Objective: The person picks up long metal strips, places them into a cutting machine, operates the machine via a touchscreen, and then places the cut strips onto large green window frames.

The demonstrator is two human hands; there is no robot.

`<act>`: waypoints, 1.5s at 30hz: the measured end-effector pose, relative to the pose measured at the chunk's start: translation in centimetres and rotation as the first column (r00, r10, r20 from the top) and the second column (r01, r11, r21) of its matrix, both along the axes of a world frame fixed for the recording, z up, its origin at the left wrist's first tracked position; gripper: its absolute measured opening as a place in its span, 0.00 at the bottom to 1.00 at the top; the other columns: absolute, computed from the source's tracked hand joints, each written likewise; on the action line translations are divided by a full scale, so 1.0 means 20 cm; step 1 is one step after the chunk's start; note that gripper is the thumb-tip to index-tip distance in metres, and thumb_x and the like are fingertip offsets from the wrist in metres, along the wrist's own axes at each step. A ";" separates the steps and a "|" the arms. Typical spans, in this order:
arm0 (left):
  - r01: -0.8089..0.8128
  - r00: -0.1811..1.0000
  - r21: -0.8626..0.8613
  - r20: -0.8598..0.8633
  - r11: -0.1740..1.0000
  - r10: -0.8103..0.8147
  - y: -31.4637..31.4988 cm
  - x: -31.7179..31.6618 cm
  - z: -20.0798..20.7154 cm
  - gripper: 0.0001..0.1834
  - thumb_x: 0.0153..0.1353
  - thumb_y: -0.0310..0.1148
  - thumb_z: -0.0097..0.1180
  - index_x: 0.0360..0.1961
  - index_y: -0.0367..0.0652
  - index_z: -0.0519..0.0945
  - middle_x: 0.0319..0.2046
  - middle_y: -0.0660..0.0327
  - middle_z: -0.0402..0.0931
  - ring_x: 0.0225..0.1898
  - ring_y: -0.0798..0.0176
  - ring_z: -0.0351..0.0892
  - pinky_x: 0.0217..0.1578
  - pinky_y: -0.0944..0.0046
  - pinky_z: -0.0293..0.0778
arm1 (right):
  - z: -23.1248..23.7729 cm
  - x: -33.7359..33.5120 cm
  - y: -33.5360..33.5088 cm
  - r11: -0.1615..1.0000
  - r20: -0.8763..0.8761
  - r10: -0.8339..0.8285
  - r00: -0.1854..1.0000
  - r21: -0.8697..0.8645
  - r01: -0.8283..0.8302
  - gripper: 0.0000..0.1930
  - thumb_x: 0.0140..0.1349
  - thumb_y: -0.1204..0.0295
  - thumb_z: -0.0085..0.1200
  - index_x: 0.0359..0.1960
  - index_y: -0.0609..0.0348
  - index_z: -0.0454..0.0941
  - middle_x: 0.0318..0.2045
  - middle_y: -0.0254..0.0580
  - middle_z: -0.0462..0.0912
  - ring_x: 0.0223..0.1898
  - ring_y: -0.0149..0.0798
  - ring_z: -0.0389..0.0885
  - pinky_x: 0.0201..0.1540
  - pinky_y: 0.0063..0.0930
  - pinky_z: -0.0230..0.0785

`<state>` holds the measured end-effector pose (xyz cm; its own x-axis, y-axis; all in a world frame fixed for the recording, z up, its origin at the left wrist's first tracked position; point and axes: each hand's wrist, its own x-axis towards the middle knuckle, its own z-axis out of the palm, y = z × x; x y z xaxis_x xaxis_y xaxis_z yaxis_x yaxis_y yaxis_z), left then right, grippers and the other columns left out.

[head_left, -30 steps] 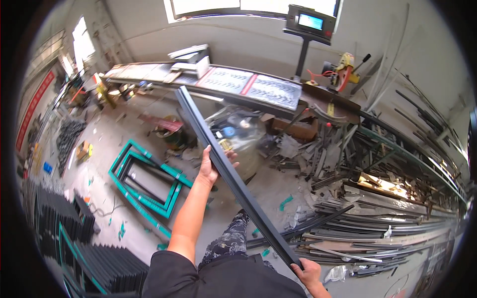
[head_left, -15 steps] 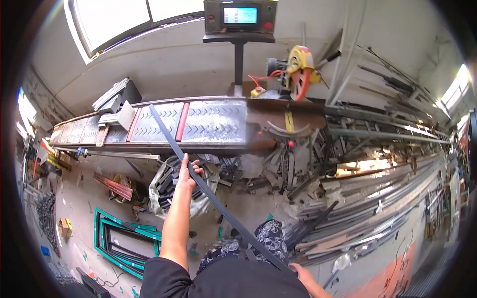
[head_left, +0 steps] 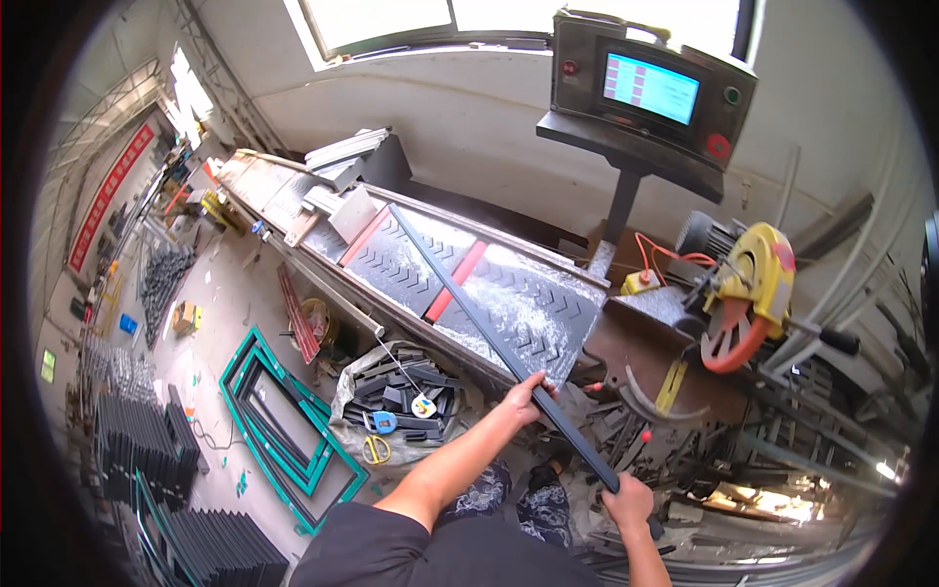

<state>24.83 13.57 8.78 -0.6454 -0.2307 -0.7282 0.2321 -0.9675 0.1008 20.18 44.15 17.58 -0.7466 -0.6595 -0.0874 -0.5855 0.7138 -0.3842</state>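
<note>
A long dark grey metal profile bar (head_left: 468, 305) slants across the middle, its far end over the patterned top of the workbench (head_left: 396, 264). My left hand (head_left: 529, 397) is closed around the bar partway along, just off the bench's near edge. Closer to my body, my right hand (head_left: 629, 502) is closed on the bar's near end. The right end of the bench meets a cutting saw with a yellow housing (head_left: 763, 269) and an orange guard (head_left: 732, 338).
A control box with a lit screen (head_left: 649, 88) stands behind the bench. Below it, a white sack (head_left: 344, 409) holds dark offcuts, with yellow scissors (head_left: 376, 450) and tape measures on top. Green-edged frames (head_left: 235, 377) lie on the floor at left. Metal scraps lie beneath the saw.
My view has swung, with the control box and saw now larger and farther right. The bar has moved right, and my right hand has come up into clear sight at its near end.
</note>
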 end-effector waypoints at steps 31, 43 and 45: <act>0.383 0.649 -0.108 0.738 -0.918 0.184 -1.09 -0.77 -0.24 0.17 0.49 0.28 0.55 0.42 0.41 0.75 0.41 0.55 0.74 0.45 0.50 0.72 0.46 0.55 0.69 | -0.72 -1.21 -1.23 0.990 -0.197 -0.088 0.976 -0.124 0.064 0.03 0.48 0.72 0.54 0.25 0.53 0.74 0.29 0.41 0.75 0.36 0.46 0.73 0.42 0.37 0.66; 0.367 0.656 -0.015 0.713 -0.930 0.247 -1.06 -0.91 -0.24 0.06 0.49 0.28 0.50 0.30 0.43 0.74 0.29 0.55 0.71 0.34 0.51 0.74 0.35 0.53 0.70 | -0.03 -1.02 -1.32 0.839 -0.223 0.027 0.974 -0.526 -0.144 0.06 0.50 0.75 0.56 0.31 0.59 0.76 0.34 0.40 0.78 0.37 0.43 0.77 0.39 0.34 0.71; 0.394 0.682 -0.013 0.674 -0.919 0.282 -1.09 -0.88 -0.27 0.05 0.49 0.29 0.50 0.28 0.43 0.73 0.28 0.55 0.71 0.33 0.51 0.74 0.35 0.54 0.71 | 0.26 -1.11 -1.32 0.801 -0.352 0.001 0.936 -0.560 -0.212 0.09 0.50 0.76 0.57 0.34 0.59 0.78 0.32 0.40 0.79 0.34 0.43 0.78 0.36 0.34 0.71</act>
<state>7.29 -8.15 3.35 -0.9798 -0.1700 0.1055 -0.1603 0.9825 0.0949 -2.03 17.83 22.73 -0.5838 -0.5814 0.5667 -0.8072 0.3408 -0.4820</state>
